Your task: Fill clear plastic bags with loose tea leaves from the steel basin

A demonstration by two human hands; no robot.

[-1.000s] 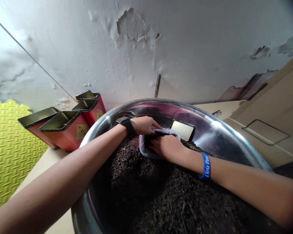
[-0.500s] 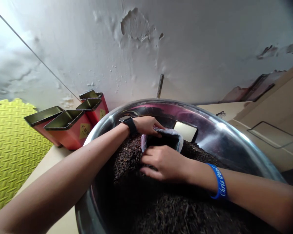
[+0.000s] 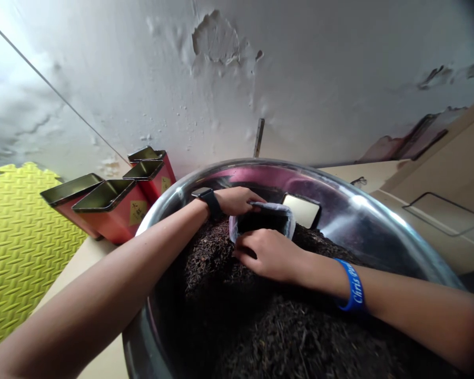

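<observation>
A pale, open-mouthed bag with a dark inside stands among dark loose tea leaves in a large metal basin. My left hand, with a black watch at the wrist, is closed on the bag's far left rim. At the near rim is my right hand, its fingers curled over the edge and its thumb lower on the outside. A blue wristband circles my right wrist. The bag's near wall and most of its contents are hidden.
A rectangular lid leans inside the basin behind the bag. Several open red tins stand left of the basin, beside a yellow foam mat. Behind is a peeling wall; a cardboard-coloured box stands at right.
My right hand has shifted slightly up, and its fingers have drawn closer together at the bag's near rim. My left hand stays on the far rim.
</observation>
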